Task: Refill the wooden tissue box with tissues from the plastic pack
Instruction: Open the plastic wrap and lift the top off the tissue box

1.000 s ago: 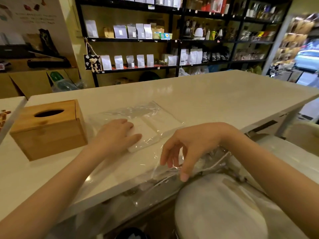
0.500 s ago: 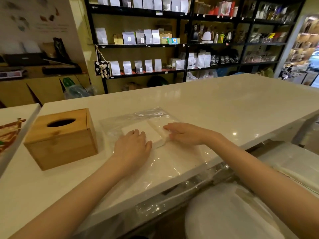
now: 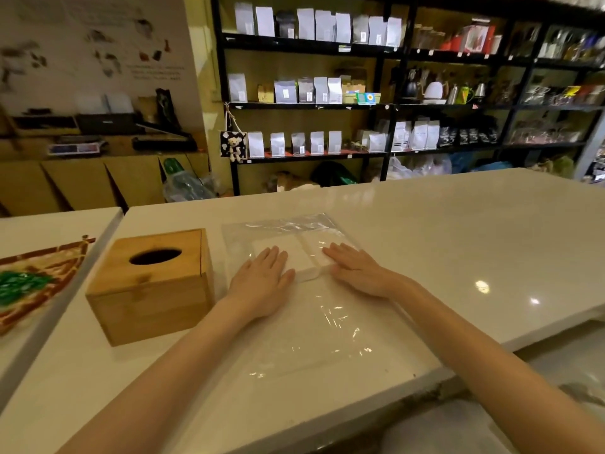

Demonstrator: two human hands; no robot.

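A wooden tissue box (image 3: 154, 290) with an oval slot on top stands on the white counter (image 3: 458, 244), left of centre. To its right lies a clear plastic pack (image 3: 320, 335), spread flat, with a white stack of tissues (image 3: 302, 257) inside its far half. My left hand (image 3: 262, 280) rests flat, fingers apart, on the left part of the stack. My right hand (image 3: 357, 270) lies flat on the right part of the stack over the plastic. Neither hand grips anything.
A second white table (image 3: 62, 224) with a patterned cloth (image 3: 29, 283) adjoins on the left. Dark shelves (image 3: 327, 106) with bags and jars line the back wall. The counter's near edge runs below my forearms, with a pale rounded object (image 3: 491, 427) beneath it.
My right hand has come up from the pack's hanging end at the counter edge and now lies flat on the tissues. The pack is spread flatter. My left hand stayed on the stack.
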